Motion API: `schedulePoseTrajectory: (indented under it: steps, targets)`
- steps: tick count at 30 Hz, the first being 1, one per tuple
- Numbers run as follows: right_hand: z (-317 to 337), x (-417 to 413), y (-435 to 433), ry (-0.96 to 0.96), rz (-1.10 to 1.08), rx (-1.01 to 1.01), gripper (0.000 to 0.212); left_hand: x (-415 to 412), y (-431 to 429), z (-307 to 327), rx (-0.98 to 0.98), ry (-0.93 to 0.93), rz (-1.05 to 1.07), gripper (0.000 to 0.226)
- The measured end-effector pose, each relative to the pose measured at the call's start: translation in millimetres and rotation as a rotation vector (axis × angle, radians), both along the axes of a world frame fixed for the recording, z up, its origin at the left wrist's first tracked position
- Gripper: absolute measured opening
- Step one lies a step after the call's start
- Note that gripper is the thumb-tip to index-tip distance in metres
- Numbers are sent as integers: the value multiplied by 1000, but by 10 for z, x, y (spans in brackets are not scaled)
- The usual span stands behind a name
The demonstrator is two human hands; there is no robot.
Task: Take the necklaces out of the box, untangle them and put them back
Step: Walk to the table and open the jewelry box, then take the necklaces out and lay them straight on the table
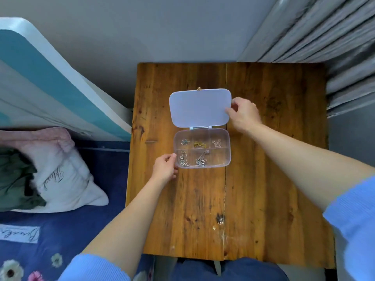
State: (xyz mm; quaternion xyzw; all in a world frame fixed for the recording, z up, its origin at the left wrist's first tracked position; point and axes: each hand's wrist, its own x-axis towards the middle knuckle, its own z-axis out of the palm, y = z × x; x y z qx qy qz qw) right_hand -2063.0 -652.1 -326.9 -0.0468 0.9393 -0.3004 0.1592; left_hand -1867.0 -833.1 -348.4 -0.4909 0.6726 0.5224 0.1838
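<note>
Now opening: right hand (244, 114) pinches the frosted plastic lid (199, 107), left hand (164, 168) steadies the clear compartmented box (227, 157); next, lifting out tangled metal necklaces (199, 160) beside the left fingertips.

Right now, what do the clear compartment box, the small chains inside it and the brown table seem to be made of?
The clear compartment box and its frosted hinged lid look like translucent plastic: the wood shows through the base. The small chains look like metal, mostly silvery, one cluster gold-toned; glints suggest it, though plating cannot be told. The brown table looks like varnished wood, with grain, knots and a plank seam.
</note>
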Motion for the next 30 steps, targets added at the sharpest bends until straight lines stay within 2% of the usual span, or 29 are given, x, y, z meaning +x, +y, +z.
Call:
schedulePoseTrajectory:
  steps: [4,8,10,12,15,17,19,21,26,30]
  targets:
    - [-263,-62,-39,-169,-74,15,5,157,77,-111,60,10,8,31]
    - [-385,-1,-31,-240,-106,-11,14,212,82,-138,59,39,-6,29]
    - [-357,24,-5,-196,-90,43,26,210,84,-140,54,51,-19,28]
    - [-232,95,38,-46,-55,107,31,210,79,-147,55,60,-30,29]
    - [-5,362,57,160,146,94,17,215,68,-175,57,67,-41,30]
    - [58,656,19,97,395,124,14,234,57,-207,65,77,-39,31]
    - [6,921,-30,8,622,256,18,250,37,-233,78,83,-46,31]
    - [-98,1041,-75,33,753,421,22,258,13,-262,92,79,-52,30]
    - [-202,1028,-277,92,858,723,14,276,-36,-331,128,78,-36,27]
    - [-231,1060,-402,123,843,746,18,279,-49,-367,137,70,-58,28]
